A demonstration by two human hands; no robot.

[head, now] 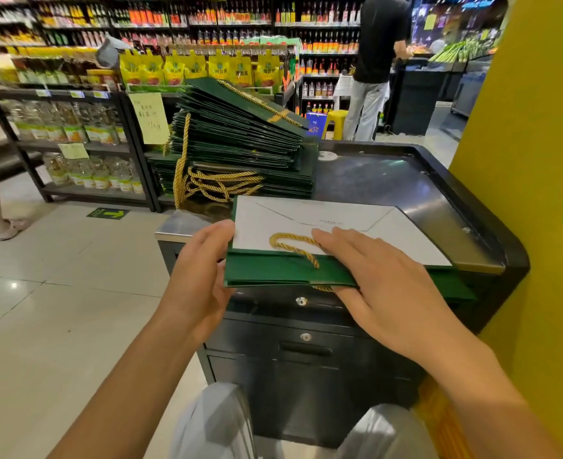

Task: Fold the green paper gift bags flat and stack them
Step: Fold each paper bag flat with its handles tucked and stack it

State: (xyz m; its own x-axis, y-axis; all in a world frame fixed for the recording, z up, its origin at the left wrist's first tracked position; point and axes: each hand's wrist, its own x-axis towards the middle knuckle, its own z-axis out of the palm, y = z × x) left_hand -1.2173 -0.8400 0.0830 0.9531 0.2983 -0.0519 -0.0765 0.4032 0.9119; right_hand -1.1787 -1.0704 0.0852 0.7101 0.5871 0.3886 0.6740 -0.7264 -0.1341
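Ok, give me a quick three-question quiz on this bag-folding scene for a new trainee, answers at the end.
1. True or false: the stack of folded green bags sits on the floor.
2. Which hand's fingers lie over the gold rope handle of the green paper gift bag being folded? A left, B right.
3. Fill in: the inside of that bag shows ____ in colour.

Key
1. False: it stands on the black counter.
2. B: the right hand; the left hand grips the bag's left edge.
3. White.
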